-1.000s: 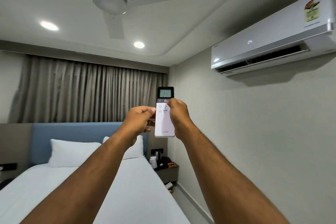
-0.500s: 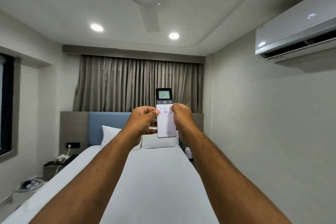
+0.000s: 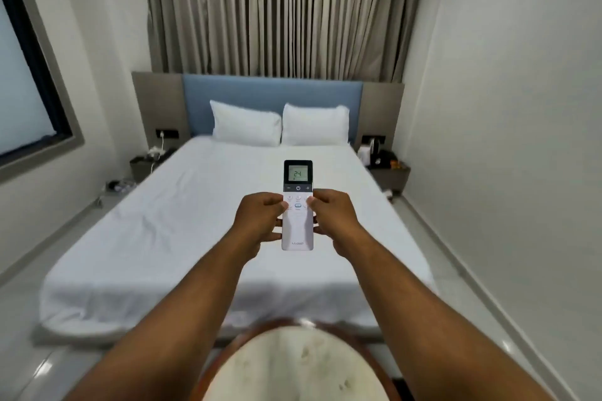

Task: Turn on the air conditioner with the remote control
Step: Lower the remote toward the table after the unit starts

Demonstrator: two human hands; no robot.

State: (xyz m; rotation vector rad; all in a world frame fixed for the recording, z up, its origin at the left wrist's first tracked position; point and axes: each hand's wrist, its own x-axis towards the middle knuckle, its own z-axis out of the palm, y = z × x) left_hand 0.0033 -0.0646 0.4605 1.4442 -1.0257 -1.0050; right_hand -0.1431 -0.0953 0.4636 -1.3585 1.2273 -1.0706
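I hold a slim white remote control (image 3: 297,225) upright in front of me with both hands, over the foot half of the bed. Its dark display at the top reads 24. My left hand (image 3: 259,220) grips its left edge and my right hand (image 3: 335,218) grips its right edge, with both thumbs resting on the button area below the power key. The air conditioner is out of view.
A white bed (image 3: 208,238) with two pillows (image 3: 246,122) and a blue headboard (image 3: 272,89) fills the middle. Grey curtains (image 3: 277,10) hang behind. Bedside tables stand left (image 3: 146,166) and right (image 3: 389,172). A round white-topped table (image 3: 293,368) sits below my arms.
The view has swung down and left: the air conditioner, ceiling fan and lights have left the frame, and the bed now fills it. Both hands still hold the remote.
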